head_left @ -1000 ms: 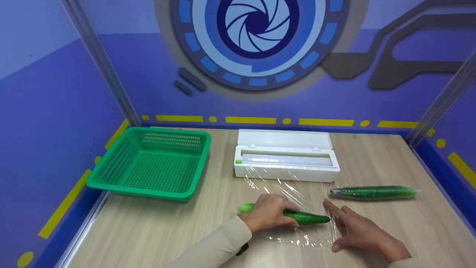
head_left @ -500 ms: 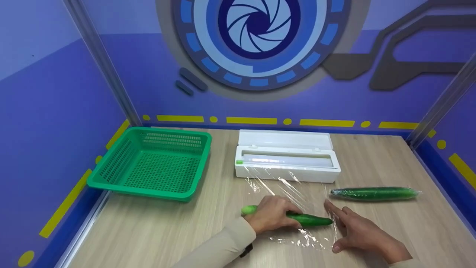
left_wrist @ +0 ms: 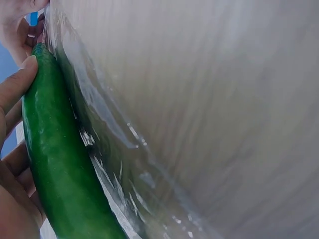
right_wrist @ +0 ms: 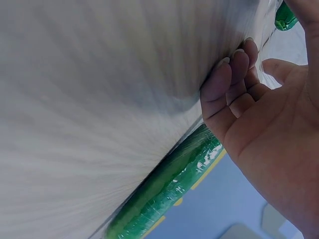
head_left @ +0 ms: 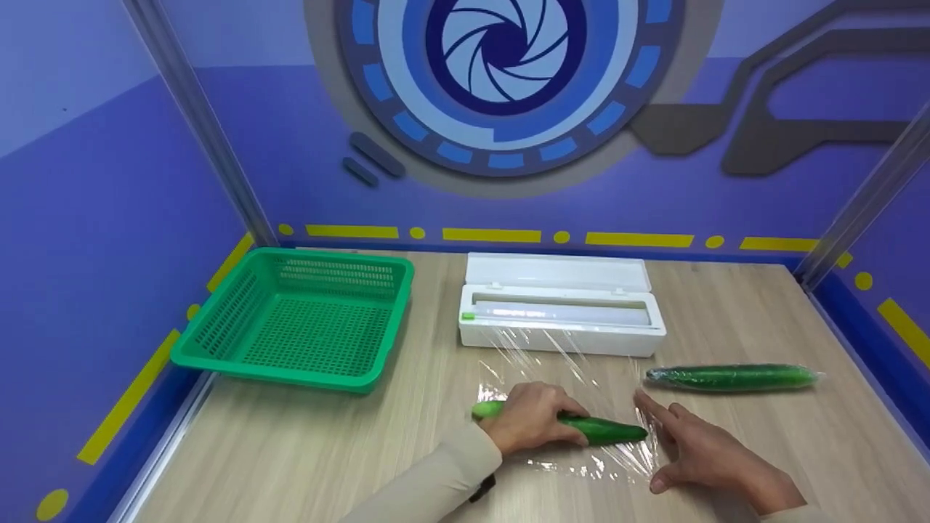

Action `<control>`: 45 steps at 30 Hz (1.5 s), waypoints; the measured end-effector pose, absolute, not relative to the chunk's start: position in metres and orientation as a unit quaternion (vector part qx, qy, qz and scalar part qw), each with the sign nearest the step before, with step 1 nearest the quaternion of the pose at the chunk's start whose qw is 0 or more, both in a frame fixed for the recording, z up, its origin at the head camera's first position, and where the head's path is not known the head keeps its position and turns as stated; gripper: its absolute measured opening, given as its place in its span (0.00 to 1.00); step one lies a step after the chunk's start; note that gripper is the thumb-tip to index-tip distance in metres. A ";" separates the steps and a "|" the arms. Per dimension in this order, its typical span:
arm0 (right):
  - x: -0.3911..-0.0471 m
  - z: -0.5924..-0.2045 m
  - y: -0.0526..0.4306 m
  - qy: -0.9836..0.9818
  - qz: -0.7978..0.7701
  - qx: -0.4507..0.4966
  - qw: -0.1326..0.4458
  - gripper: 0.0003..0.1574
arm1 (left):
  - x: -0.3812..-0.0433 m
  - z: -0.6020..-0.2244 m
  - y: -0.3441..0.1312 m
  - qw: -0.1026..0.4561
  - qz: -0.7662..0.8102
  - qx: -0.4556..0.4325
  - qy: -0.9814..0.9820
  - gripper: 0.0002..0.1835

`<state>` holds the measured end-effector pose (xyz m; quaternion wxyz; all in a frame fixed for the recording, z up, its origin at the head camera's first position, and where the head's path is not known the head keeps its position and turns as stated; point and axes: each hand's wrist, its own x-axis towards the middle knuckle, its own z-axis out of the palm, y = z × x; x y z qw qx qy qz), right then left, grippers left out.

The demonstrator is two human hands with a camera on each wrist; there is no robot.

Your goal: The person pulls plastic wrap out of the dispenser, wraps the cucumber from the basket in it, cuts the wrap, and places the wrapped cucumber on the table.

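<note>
My left hand (head_left: 534, 418) grips a bare green cucumber (head_left: 603, 430) by its middle, over a sheet of clear plastic wrap (head_left: 574, 465). In the left wrist view, the thumb lies along one side of the cucumber (left_wrist: 60, 149), with fingers on its other side. Just beyond the dark tip, my right hand (head_left: 705, 450) rests at the wrap's right edge, thumb and forefinger spread apart. Its fingertips (right_wrist: 239, 59) press down on the film and table in the right wrist view. The wrap runs back to a roll in a white dispenser box (head_left: 559, 341).
Behind the right hand lies a second cucumber (head_left: 734, 377) wrapped in film. A green plastic basket (head_left: 389, 341) stands at the left. The dispenser's lid (head_left: 556, 270) is raised at the back. Printed panels enclose the table (head_left: 290, 450).
My left hand and the cucumber have shifted slightly right. The wrap's creases have changed, with more bunching near the cucumber's tip. My right hand stays in place.
</note>
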<state>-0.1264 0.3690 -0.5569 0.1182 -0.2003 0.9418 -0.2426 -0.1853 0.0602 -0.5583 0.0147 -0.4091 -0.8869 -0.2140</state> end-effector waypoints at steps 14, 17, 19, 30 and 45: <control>-0.120 -0.558 0.380 0.903 -0.364 -0.214 0.078 0.75 | -0.185 -0.557 0.063 0.012 -0.195 -0.401 -0.895 0.21; -0.121 -0.557 0.385 0.885 -0.405 -0.221 0.067 0.46 | -0.185 -0.557 0.062 0.006 -0.200 -0.399 -0.895 0.21; -0.121 -0.556 0.388 0.870 -0.429 -0.235 0.065 0.27 | -0.185 -0.557 0.062 0.003 -0.206 -0.398 -0.894 0.21; -0.116 -0.568 0.382 0.833 -0.425 -0.329 0.131 0.16 | -0.186 -0.557 0.062 -0.001 -0.206 -0.398 -0.894 0.21; -0.114 -0.564 0.380 0.851 -0.414 -0.321 0.045 0.25 | -0.185 -0.556 0.062 -0.009 -0.210 -0.393 -0.895 0.21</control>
